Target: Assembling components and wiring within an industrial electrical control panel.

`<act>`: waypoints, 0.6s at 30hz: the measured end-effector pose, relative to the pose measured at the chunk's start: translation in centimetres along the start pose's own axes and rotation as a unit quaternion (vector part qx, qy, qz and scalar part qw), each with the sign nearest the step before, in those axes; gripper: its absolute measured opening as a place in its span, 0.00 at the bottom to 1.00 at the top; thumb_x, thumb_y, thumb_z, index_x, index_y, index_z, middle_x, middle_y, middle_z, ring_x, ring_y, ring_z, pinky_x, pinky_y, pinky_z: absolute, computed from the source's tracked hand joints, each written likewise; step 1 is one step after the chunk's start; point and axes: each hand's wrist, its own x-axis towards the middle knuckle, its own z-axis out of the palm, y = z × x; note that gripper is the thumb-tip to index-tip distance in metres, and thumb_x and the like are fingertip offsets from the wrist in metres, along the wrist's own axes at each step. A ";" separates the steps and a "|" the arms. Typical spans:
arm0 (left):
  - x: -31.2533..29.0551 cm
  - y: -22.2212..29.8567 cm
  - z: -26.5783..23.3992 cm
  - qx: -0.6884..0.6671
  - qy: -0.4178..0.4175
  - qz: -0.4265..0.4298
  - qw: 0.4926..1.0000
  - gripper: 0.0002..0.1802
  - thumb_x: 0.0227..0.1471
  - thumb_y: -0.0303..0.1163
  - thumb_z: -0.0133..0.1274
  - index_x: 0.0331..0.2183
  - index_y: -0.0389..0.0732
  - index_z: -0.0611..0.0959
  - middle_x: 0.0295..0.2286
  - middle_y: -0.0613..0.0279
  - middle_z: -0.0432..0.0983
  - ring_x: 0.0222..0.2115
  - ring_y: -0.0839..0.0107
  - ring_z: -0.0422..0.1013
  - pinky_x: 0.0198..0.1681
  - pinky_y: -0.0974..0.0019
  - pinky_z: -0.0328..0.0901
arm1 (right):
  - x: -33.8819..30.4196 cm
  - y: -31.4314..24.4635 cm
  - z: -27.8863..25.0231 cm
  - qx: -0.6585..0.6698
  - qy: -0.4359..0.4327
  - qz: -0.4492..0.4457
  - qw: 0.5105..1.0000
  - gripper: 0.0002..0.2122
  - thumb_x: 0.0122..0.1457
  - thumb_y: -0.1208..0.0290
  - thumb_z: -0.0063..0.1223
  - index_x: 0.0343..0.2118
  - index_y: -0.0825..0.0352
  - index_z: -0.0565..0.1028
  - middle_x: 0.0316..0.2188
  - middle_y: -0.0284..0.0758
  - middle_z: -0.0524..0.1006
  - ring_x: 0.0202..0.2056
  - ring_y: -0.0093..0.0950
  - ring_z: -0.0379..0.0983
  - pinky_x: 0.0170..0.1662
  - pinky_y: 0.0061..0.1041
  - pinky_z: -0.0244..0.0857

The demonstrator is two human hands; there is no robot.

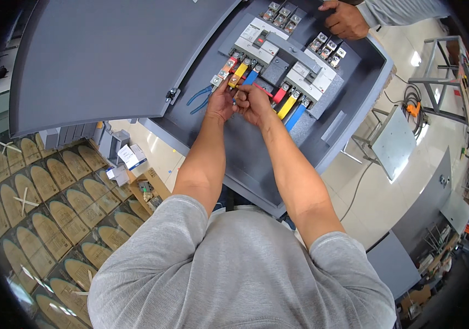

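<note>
A grey metal enclosure (234, 175) lies in front of me, with two grey-white circuit breakers (256, 41) (310, 77) inside. Red, yellow (238, 75) and blue (251, 77) busbars come off the left breaker. My left hand (222, 102) is closed at the lower ends of the red and yellow ones. Close beside it, my right hand (253, 104) has its fingers curled in a pinch. A slim red piece (263, 90) shows by its knuckles; whether I hold it is unclear. What sits between my fingers is hidden. Blue-handled pliers (200, 98) rest left of my left hand.
The enclosure's door (108, 60) stands swung out to the left. At top right, another person's hand (348, 21) rests by the enclosure's edge. Red, yellow and blue busbars (296, 118) extend from the right breaker. Stacked glass-topped brown panels (53, 214), a metal stand (437, 82) and coiled cable (411, 107) surround it.
</note>
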 end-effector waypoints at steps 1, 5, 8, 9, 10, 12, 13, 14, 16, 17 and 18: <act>0.1 -0.1 0.4 -0.032 0.006 0.002 0.999 0.22 0.62 0.51 0.45 0.43 0.44 0.81 0.27 0.63 0.80 0.21 0.70 0.75 0.20 0.71 0.66 | 0.2 -0.1 -0.2 0.027 -0.022 0.013 0.999 0.07 0.66 0.69 0.40 0.31 0.61 0.69 0.12 0.21 0.60 0.12 0.16 0.55 0.23 0.27 0.67; -0.7 -0.7 1.8 -0.044 0.072 0.030 0.996 0.19 0.64 0.46 0.44 0.43 0.43 0.80 0.33 0.63 0.80 0.27 0.72 0.76 0.21 0.70 0.66 | 0.4 -0.6 -1.6 0.075 -0.081 0.051 0.993 0.06 0.66 0.70 0.39 0.33 0.61 0.68 0.12 0.19 0.59 0.10 0.14 0.54 0.25 0.27 0.68; -1.9 -1.5 1.3 -0.036 0.199 0.035 0.979 0.18 0.63 0.41 0.45 0.46 0.40 0.79 0.42 0.61 0.78 0.40 0.67 0.72 0.40 0.63 0.68 | -0.1 -1.2 -1.3 0.086 -0.089 0.085 0.989 0.05 0.66 0.70 0.39 0.34 0.61 0.69 0.11 0.18 0.59 0.10 0.14 0.53 0.26 0.26 0.68; -2.8 -1.8 1.4 0.030 0.191 0.057 0.979 0.18 0.63 0.41 0.45 0.46 0.40 0.78 0.42 0.61 0.79 0.40 0.67 0.72 0.40 0.63 0.67 | 0.0 -1.3 -1.7 0.089 -0.088 0.080 0.989 0.05 0.66 0.70 0.39 0.34 0.61 0.69 0.11 0.18 0.59 0.10 0.14 0.53 0.26 0.26 0.68; -3.1 -2.0 1.7 0.095 0.182 0.079 0.976 0.18 0.63 0.40 0.44 0.46 0.39 0.78 0.41 0.60 0.79 0.40 0.68 0.72 0.40 0.62 0.67 | 0.2 -1.3 -2.0 0.090 -0.102 0.086 0.987 0.06 0.66 0.70 0.38 0.34 0.61 0.69 0.12 0.19 0.60 0.11 0.14 0.53 0.26 0.26 0.68; -3.3 -1.2 3.0 0.073 0.212 0.061 0.973 0.18 0.63 0.41 0.44 0.46 0.40 0.78 0.40 0.60 0.79 0.39 0.68 0.73 0.38 0.63 0.67 | 0.0 -1.4 -2.0 0.093 -0.115 0.093 0.985 0.06 0.66 0.70 0.37 0.34 0.61 0.69 0.14 0.20 0.61 0.11 0.14 0.53 0.27 0.26 0.68; -3.6 -0.8 3.7 0.047 0.246 0.044 0.967 0.18 0.63 0.41 0.44 0.47 0.41 0.78 0.39 0.60 0.80 0.37 0.68 0.73 0.36 0.64 0.67 | -0.3 -1.5 -1.6 0.094 -0.093 0.080 0.988 0.07 0.66 0.69 0.38 0.35 0.62 0.69 0.14 0.20 0.61 0.12 0.14 0.54 0.26 0.25 0.69; -3.4 -0.7 3.7 0.047 0.247 0.043 0.967 0.18 0.63 0.41 0.44 0.47 0.41 0.78 0.39 0.60 0.80 0.37 0.68 0.73 0.36 0.64 0.67 | -0.6 -1.5 -1.2 0.094 -0.070 0.067 0.991 0.07 0.66 0.69 0.39 0.36 0.63 0.70 0.14 0.20 0.61 0.12 0.14 0.54 0.26 0.25 0.70; -2.6 0.1 3.3 -0.039 0.178 0.024 0.983 0.15 0.65 0.42 0.41 0.42 0.44 0.77 0.33 0.66 0.77 0.26 0.72 0.72 0.22 0.74 0.65 | 0.0 -1.1 -0.5 0.103 -0.057 0.069 0.991 0.07 0.66 0.68 0.40 0.36 0.64 0.71 0.14 0.21 0.61 0.12 0.15 0.55 0.26 0.25 0.70; -2.4 0.1 3.1 -0.040 0.178 0.027 0.983 0.15 0.65 0.42 0.41 0.42 0.44 0.77 0.33 0.66 0.77 0.26 0.72 0.72 0.22 0.74 0.65 | 0.2 -0.9 -0.2 0.113 -0.042 0.071 0.990 0.08 0.66 0.68 0.42 0.36 0.64 0.72 0.14 0.21 0.61 0.13 0.15 0.55 0.25 0.25 0.71; -2.3 0.1 2.9 -0.034 0.145 0.013 0.989 0.16 0.65 0.44 0.42 0.41 0.44 0.77 0.31 0.66 0.76 0.26 0.72 0.71 0.22 0.76 0.65 | 0.1 -0.8 0.1 0.113 -0.043 0.073 0.990 0.08 0.66 0.68 0.42 0.36 0.64 0.72 0.14 0.21 0.61 0.13 0.15 0.55 0.25 0.25 0.71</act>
